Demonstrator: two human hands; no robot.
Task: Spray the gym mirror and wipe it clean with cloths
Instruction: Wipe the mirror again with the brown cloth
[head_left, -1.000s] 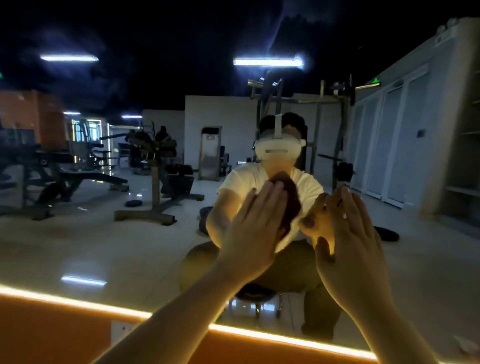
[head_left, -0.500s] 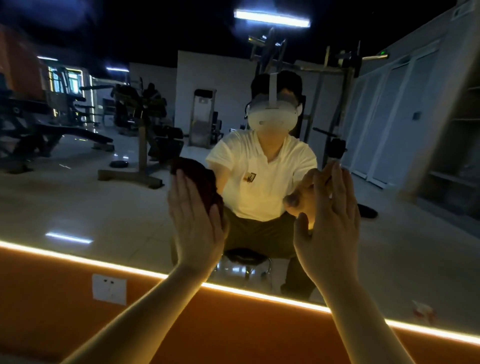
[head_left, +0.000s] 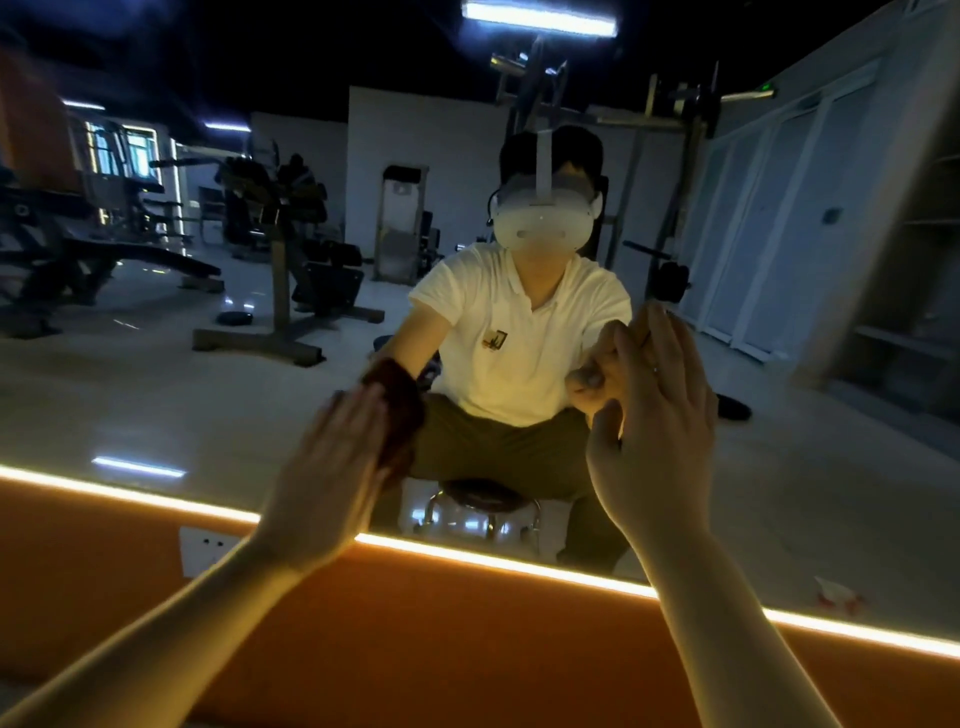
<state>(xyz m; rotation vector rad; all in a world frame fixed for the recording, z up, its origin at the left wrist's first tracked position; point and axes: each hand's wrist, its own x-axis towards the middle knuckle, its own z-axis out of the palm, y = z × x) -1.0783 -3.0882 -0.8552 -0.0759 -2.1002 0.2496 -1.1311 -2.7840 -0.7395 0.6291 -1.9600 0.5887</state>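
The gym mirror (head_left: 156, 395) fills the upper view and reflects me seated on a stool. My left hand (head_left: 332, 467) lies flat against the glass just above its lower edge and presses a dark red cloth (head_left: 400, 410), which pokes out past my fingertips. My right hand (head_left: 654, 415) is flat on the glass further right and higher. A small tan bunched cloth (head_left: 597, 374) shows beside it in the reflection, mostly hidden by the palm.
Below the mirror runs a glowing light strip (head_left: 519, 564) over an orange wall (head_left: 467, 623) with a white socket (head_left: 205, 551). A small white and red object (head_left: 836, 592) is reflected low at the right. Reflected weight machines stand at the left.
My left hand has slid the dark red cloth leftwards and down across the glass. My right hand has stayed roughly in place. The view has tilted downwards.
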